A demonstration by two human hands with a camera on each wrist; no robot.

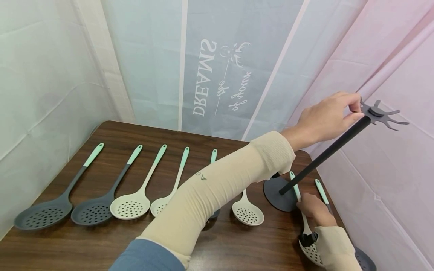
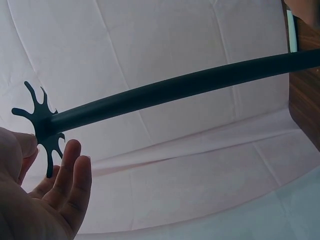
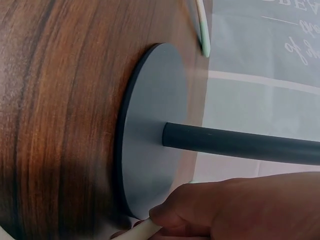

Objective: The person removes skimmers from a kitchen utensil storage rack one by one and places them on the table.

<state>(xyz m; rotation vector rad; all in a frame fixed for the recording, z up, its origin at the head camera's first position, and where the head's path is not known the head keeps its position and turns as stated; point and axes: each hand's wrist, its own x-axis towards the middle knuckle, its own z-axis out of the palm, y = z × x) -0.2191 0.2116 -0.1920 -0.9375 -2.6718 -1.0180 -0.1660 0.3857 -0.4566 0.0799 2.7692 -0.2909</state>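
Note:
A dark grey utensil stand [image 1: 325, 154] has a round base [image 1: 275, 194] on the table and a top ring of curved hooks [image 1: 376, 111]. My left hand [image 1: 322, 116] reaches across and pinches one hook between thumb and fingertips; in the left wrist view its other fingers spread below the ring. Low beside the base, my right hand [image 1: 315, 209] grips the handle of a white skimmer with a mint end [image 1: 294, 184]. The skimmer's perforated bowl [image 1: 312, 256] is partly covered by the wrist camera. In the right wrist view the pale handle [image 3: 142, 231] shows under the thumb.
Several skimmers lie in a row on the brown wooden table [image 1: 101, 248], such as a large grey one [image 1: 44, 214] and a white one [image 1: 130, 206]. Another grey skimmer [image 1: 364, 259] lies along the right edge. Cloth curtains [image 1: 149, 75] enclose the table. My left sleeve hides part of the row.

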